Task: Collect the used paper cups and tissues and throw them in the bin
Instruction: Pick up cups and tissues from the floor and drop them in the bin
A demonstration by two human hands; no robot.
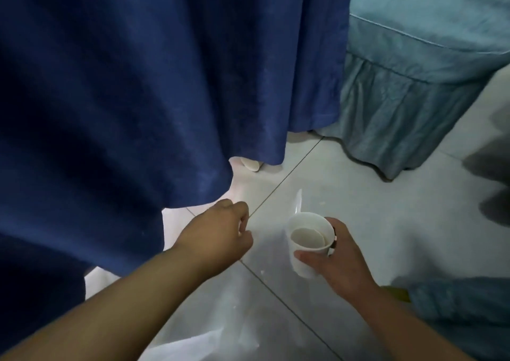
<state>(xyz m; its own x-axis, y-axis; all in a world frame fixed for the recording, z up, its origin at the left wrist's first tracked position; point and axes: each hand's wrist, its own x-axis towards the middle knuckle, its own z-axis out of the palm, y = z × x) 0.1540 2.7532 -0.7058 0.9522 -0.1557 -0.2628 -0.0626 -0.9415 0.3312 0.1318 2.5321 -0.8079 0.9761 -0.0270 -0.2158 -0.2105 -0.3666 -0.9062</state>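
Observation:
A white paper cup (306, 246), with a second cup nested inside it, is gripped from the right and below by my right hand (340, 261) low over the tiled floor. A small dark item shows between that hand's fingers at the cup's rim. To the left, my left hand (218, 233) is closed with the fingers curled, and it seems to pinch the thin edge of a translucent plastic bag (209, 336) that spreads below and between both hands. A pale strip of the bag's film stands up just behind the cup. No tissues are visible.
A dark blue curtain (124, 85) hangs over the left and centre, down to the floor. A teal bed skirt (400, 112) fills the upper right. A white slipper (251, 165) peeks from under the curtain. Dark blurred shapes lie at the right edge, teal fabric at the bottom right.

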